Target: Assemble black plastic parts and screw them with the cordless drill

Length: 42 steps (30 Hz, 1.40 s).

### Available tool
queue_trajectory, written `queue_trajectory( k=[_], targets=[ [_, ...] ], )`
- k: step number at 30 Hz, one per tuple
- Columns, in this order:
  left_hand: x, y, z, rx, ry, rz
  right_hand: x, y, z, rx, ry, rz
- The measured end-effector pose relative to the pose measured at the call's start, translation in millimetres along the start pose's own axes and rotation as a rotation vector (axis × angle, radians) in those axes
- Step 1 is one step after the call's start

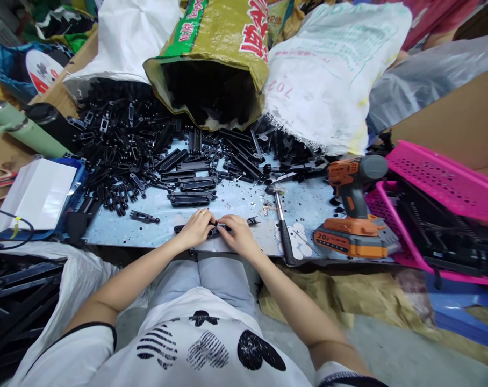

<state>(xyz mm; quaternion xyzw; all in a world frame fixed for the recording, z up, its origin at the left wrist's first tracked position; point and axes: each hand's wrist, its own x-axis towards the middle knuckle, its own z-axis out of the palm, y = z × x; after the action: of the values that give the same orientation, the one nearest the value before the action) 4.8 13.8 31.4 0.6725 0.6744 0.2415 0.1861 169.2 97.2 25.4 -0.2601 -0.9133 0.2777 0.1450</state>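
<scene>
Side by side at the table's front edge, my left hand (198, 228) and my right hand (238, 232) are both closed, fingertips almost meeting. Between and under them lies a long black plastic part (182, 229), its ends sticking out to either side. Each hand grips it near its middle; the small detail at the fingertips is hidden. Just beyond the hands sits a short stack of black plastic parts (191, 198). A single black part (144, 217) lies to the left, and a hammer (283, 228) with a black handle rests to the right.
An orange cordless drill (351, 209) stands on the right beside a pink basket (405, 242) of black parts. Heaps of small black parts (110, 140) spill from a white sack (127, 43) and a yellow-green sack (212, 43). A green bottle (30, 131) lies at left.
</scene>
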Motion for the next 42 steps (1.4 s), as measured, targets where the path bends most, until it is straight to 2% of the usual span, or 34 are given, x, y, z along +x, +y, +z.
queue_trajectory(
  k=[3, 6, 9, 11, 18, 24, 26, 28, 32, 34, 36, 39, 42],
  targets=[
    [-13.4, 6.1, -0.5, 0.086, 0.074, -0.053, 2.6, -12.9, 12.4, -0.004, 0.074, 0.09],
    [-42.2, 14.7, 5.9, 0.293, 0.158, -0.117, 5.2, -18.8, 22.5, 0.004, 0.182, 0.154],
    [-69.2, 18.2, 18.0, 0.451, 0.117, -0.134, 6.3, -21.3, 31.8, 0.023, 0.277, 0.121],
    [-78.0, 16.7, 24.7, 0.497, 0.084, -0.139, 5.9, -22.7, 37.1, 0.009, 0.305, 0.112],
    [-73.4, 12.7, 25.4, 0.518, 0.078, -0.126, 6.1, -26.3, 45.5, -0.036, 0.295, 0.176],
    [-75.0, 23.9, 12.7, 0.509, 0.103, -0.115, 7.7, -16.6, 40.9, 0.16, 0.319, 0.288],
    [-61.1, 27.6, 3.7, 0.491, 0.112, -0.117, 9.2, -1.5, 27.6, 0.242, 0.317, 0.294],
    [-28.4, 29.9, -5.3, 0.456, 0.102, -0.104, 11.9, 19.4, 7.6, 0.261, 0.364, 0.292],
    [83.0, 30.9, -8.2, 0.39, 0.079, -0.046, 22.8, 64.1, -33.8, 0.113, 0.493, 0.327],
    [138.7, 30.8, 0.5, 0.376, 0.069, -0.085, 32.3, 81.8, -46.6, -0.007, 0.45, 0.327],
    [179.8, 31.4, 12.5, 0.369, 0.029, -0.101, 45.1, 95.4, -52.8, -0.156, 0.38, 0.322],
    [208.0, 33.7, 26.2, 0.362, -0.002, -0.08, 69.2, 109.4, -55.0, -0.416, 0.268, 0.326],
    [199.8, 33.3, 22.3, 0.374, -0.001, -0.085, 91.0, 117.1, -56.2, -0.568, 0.143, 0.328]
  ],
)
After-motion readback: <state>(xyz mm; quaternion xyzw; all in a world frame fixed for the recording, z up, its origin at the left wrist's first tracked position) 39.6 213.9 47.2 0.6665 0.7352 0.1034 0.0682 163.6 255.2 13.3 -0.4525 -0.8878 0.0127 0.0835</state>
